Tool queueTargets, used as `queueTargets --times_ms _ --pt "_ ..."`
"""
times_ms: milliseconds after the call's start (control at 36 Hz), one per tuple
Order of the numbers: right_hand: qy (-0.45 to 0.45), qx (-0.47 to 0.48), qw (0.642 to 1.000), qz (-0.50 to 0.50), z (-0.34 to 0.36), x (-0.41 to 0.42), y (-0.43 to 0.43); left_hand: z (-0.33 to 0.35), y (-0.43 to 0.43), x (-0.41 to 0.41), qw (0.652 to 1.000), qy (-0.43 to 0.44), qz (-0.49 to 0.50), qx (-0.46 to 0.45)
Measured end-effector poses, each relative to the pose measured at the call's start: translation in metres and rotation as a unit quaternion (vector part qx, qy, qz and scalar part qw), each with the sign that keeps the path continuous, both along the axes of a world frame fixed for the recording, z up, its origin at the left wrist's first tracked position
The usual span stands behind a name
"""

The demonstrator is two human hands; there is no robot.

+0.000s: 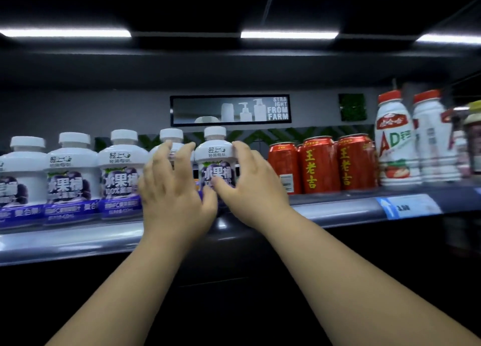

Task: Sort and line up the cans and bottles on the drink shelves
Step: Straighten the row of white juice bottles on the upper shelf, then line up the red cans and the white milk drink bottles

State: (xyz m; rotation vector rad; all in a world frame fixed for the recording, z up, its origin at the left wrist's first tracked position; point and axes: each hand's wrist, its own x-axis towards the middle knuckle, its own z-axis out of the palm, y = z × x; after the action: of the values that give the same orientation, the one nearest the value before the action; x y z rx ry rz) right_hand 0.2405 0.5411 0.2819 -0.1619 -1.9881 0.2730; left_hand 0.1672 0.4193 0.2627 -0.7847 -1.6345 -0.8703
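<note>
A row of white grape-juice bottles [70,173] with purple labels stands on the shelf [338,211] at left. My right hand [250,184] grips the rightmost bottle [216,158], thumb on its label, fingers round its right side. My left hand [171,189] is spread in front of the neighbouring bottle [171,135], hiding most of it; its thumb lies by the gripped bottle's base. To the right stand three red cans [318,163], one turned barcode-out, then tall white red-capped bottles [395,142].
The shelf's front rail carries a blue-and-white price tag [408,206] at right. More jars or bottles [472,142] crowd the far right edge. Light strips [289,35] run overhead. Below the shelf all is dark.
</note>
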Motion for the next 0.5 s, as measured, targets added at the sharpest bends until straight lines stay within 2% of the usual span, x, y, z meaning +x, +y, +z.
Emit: queueTargets --times_ms 111,222,333,500 --pt "-0.001 -0.055 0.994 0.096 -0.005 0.019 0.009 -0.006 0.0 0.009 0.996 0.089 -0.014 -0.017" --pt "0.044 -0.126 0.981 0.143 -0.019 0.055 0.027 -0.016 0.015 0.036 0.993 0.053 -0.081 -0.069" --pt "0.074 -0.116 0.984 0.11 -0.025 0.1 0.058 -0.013 0.045 0.076 0.979 -0.011 -0.166 -0.121" --pt "0.089 -0.1 0.991 0.028 -0.024 0.175 0.124 -0.002 0.11 0.138 0.963 -0.052 -0.236 -0.117"
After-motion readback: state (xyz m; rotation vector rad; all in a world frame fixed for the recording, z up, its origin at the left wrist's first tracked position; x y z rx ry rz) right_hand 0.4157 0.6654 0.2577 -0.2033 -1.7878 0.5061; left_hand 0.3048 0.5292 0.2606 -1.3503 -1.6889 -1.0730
